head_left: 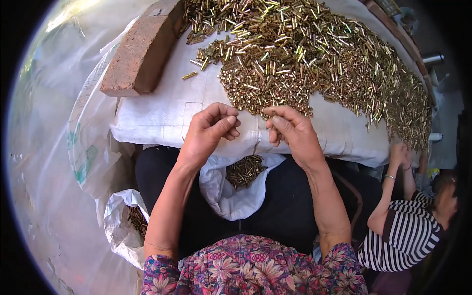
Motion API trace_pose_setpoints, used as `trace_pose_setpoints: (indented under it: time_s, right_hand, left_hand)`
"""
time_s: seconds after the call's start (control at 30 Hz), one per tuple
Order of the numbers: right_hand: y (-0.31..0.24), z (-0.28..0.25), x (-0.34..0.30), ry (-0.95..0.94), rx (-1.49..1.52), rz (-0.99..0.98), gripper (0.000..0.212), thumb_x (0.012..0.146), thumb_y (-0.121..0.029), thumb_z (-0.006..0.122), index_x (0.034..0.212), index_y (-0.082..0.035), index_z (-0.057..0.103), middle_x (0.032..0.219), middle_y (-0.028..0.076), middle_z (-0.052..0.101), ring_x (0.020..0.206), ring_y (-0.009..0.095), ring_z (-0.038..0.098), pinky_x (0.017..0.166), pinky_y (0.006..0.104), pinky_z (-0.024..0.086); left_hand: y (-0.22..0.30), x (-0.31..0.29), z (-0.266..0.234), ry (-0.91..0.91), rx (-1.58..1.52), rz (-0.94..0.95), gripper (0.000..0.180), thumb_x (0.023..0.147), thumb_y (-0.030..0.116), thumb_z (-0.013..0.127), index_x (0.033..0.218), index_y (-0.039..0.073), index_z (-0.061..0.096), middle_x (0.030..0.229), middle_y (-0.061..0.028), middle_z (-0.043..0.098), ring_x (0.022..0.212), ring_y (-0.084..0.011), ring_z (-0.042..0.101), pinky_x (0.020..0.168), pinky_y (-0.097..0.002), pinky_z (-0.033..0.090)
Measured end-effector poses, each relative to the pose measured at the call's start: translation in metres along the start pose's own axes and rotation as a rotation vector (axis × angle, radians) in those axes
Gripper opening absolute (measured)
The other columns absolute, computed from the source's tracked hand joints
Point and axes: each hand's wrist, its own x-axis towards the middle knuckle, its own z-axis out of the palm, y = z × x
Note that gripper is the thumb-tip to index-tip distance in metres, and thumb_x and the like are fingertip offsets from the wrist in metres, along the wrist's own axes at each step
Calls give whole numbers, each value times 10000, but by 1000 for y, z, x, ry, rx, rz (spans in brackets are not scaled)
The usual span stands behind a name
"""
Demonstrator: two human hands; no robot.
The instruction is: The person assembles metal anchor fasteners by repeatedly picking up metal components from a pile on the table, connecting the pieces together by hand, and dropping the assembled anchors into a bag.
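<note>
A big heap of small brass-coloured metal pieces (314, 54) lies spread over a white woven sack (162, 113) that covers a raised surface in front of me. My left hand (209, 132) hovers at the near edge of the heap with thumb and fingers pinched together; whether a piece sits between them is too small to tell. My right hand (290, 130) is beside it, fingers curled and pinched the same way at the heap's edge. Below both hands, a white cloth pouch (231, 196) on my lap holds a small pile of the same brass pieces (245, 169).
A red brick (140, 51) lies on the sack at the upper left. A white bag (123, 226) with more brass pieces stands by my left side. At the right, another person in a striped top (408, 236) reaches toward the heap's edge.
</note>
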Motion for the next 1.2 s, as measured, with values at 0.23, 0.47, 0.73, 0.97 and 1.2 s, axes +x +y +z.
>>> trace_pose_setpoints:
  time_s: [0.23, 0.47, 0.73, 0.97, 1.2]
  right_hand:
    - [11, 5, -26, -7, 31, 2, 162, 931, -66, 588, 1079, -9, 619, 852, 24, 629, 663, 69, 556, 608, 205, 458]
    - [10, 19, -34, -30, -32, -15, 109, 915, -65, 623, 1007, -6, 631, 774, 16, 619, 656, 68, 561, 606, 208, 463]
    - [14, 24, -43, -34, 64, 2, 95, 898, -41, 639, 993, -32, 636, 867, -15, 619, 738, 53, 566, 651, 211, 465]
    - [20, 25, -50, 42, -159, -170, 105, 897, -33, 649, 977, 0, 589, 830, 34, 618, 682, 80, 588, 621, 225, 499]
    - [-2, 33, -63, -19, 76, -37, 69, 898, 0, 629, 944, 2, 577, 832, 62, 611, 658, 105, 600, 596, 235, 506]
  left_hand:
    - [-12, -15, 15, -107, -175, -69, 144, 936, 113, 601, 1016, -7, 595, 829, -68, 649, 723, -115, 629, 668, -234, 515]
    - [-25, -22, 17, -203, -311, -61, 135, 928, 143, 629, 962, 17, 595, 812, -50, 636, 682, -94, 606, 633, -225, 499]
    - [-28, -26, 13, -251, -335, -74, 138, 923, 142, 636, 947, 13, 596, 796, -42, 627, 648, -89, 589, 613, -221, 493]
    - [-27, -27, 18, -215, -431, -193, 119, 927, 134, 626, 919, 21, 589, 768, -36, 628, 606, -80, 591, 565, -201, 493]
    - [-40, -40, 31, -458, -806, -198, 160, 931, 162, 632, 983, 51, 528, 727, -5, 566, 592, -84, 530, 533, -202, 421]
